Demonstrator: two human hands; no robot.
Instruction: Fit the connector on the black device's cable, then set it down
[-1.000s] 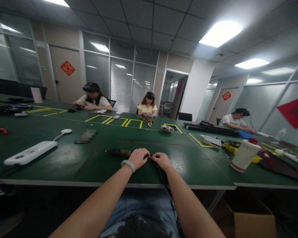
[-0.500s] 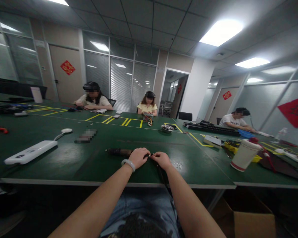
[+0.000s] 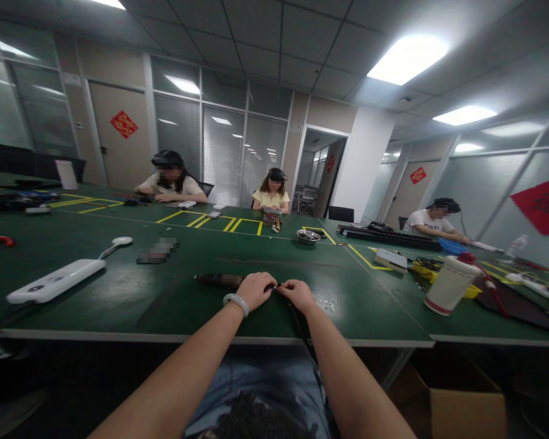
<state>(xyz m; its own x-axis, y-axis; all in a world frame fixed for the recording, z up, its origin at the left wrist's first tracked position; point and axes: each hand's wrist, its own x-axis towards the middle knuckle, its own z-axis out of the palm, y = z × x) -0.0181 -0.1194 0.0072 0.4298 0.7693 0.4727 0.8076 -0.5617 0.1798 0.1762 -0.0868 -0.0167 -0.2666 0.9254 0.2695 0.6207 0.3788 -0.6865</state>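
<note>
A dark, tube-shaped tool [image 3: 219, 280] lies along the green table with its narrow tip pointing left. My left hand [image 3: 257, 290] is closed over its right end, and the fingers cover that part. Just to the right, my right hand [image 3: 298, 294] pinches the end of a black cord [image 3: 303, 329] close to the left fingertips. From there the cord runs down over the table's front edge. What lies between the two sets of fingertips is small and dark, with a tiny bright spot; I cannot make out the exact joint.
A white power strip [image 3: 57, 280] lies at left, near a blurred flat object [image 3: 158, 250]. Ahead is a metal bowl [image 3: 308, 236]. At right stand a white tumbler [image 3: 449, 286] and a yellow tray [image 3: 473, 292]. Three people sit across the table. A cardboard box [image 3: 466, 411] is below right.
</note>
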